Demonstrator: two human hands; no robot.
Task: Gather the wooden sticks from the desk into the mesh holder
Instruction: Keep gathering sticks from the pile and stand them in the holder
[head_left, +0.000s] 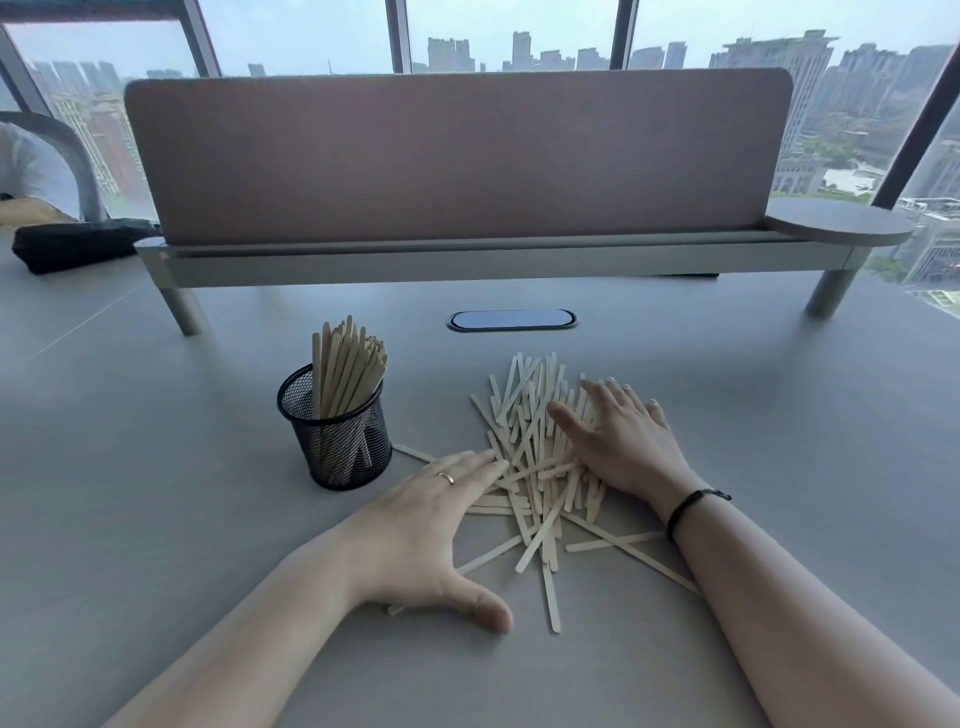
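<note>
A loose pile of pale wooden sticks (530, 452) lies on the grey desk (156, 467) in front of me. To its left stands a black mesh holder (337, 441) with a bundle of upright sticks in it. My left hand (421, 525), wearing a ring, lies flat with fingers spread on the pile's left edge. My right hand (618, 441), a black band on its wrist, rests flat on the pile's right side. Neither hand grips a stick. Some sticks are hidden beneath both palms.
A pink divider panel on a grey raised shelf (467, 260) crosses the back of the desk. An oval cable port (511, 319) sits behind the pile. A black bag (78, 244) lies at far left, windows beyond.
</note>
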